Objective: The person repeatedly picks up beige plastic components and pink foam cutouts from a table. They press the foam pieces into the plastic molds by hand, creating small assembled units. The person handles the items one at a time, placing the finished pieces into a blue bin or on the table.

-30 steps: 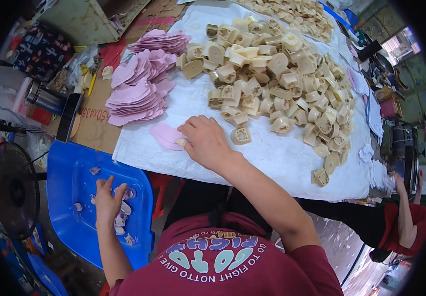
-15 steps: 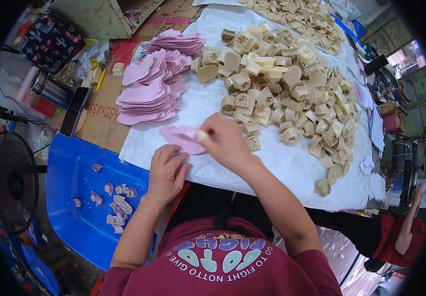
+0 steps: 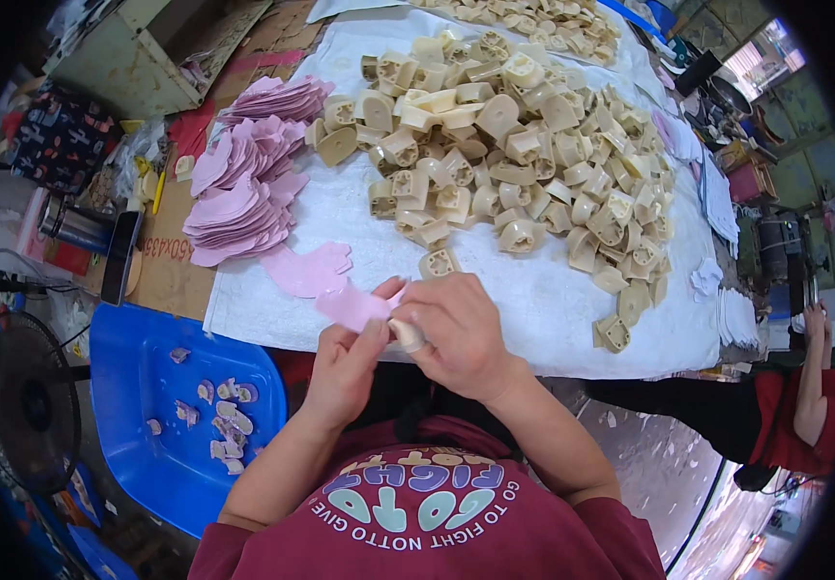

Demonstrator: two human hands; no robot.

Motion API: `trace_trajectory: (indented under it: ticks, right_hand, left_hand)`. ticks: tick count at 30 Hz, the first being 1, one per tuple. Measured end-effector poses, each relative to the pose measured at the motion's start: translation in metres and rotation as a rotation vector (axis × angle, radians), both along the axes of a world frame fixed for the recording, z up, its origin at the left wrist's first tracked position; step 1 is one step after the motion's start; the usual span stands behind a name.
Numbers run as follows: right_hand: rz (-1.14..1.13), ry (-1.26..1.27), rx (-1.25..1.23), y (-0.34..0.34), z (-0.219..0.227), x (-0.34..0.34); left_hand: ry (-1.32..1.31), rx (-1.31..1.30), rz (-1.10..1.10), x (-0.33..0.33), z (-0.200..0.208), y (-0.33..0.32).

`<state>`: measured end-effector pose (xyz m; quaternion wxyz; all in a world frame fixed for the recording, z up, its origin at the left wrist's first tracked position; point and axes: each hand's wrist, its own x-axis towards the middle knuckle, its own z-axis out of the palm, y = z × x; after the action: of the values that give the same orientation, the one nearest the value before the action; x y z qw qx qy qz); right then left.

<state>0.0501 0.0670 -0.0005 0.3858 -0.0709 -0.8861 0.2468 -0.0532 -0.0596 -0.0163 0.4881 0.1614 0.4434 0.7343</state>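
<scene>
In front of my body, a thin pink cut-out piece is raised off the table between my hands. My left hand pinches its near side between thumb and fingers. The fingers of my right hand are closed at its right end. A small pale beige part shows at the right fingertips; whether it is held or worn on a finger I cannot tell. Just beyond lies another pink cut-out, flat on the white sheet. Stacked pink cut-outs are farther left.
A large heap of beige plastic shoe heels covers the table's middle and right. At the lower left, a blue tub holds several small pink-and-beige pieces. A phone, a metal cup and a fan are left; another person is right.
The pink piece has been lifted from the sheet, and both hands have come together around it, nearer my body. Another pink cut-out now shows lying flat. The view has shifted slightly.
</scene>
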Motion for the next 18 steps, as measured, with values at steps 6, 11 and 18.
trace_trajectory:
  ticks: [6, 11, 18]
  right_hand:
    - [-0.322, 0.008, -0.272, 0.000, -0.005, 0.042]
    - [-0.365, -0.089, -0.360, 0.005, -0.004, 0.041]
    - [-0.273, -0.092, -0.433, 0.010, -0.006, 0.042]
  left_hand:
    - [-0.165, -0.013, 0.034, 0.004, 0.009, 0.027]
    - [-0.034, -0.013, 0.066, 0.026, 0.012, 0.032]
    - [0.208, -0.035, -0.053, 0.028, 0.011, 0.021]
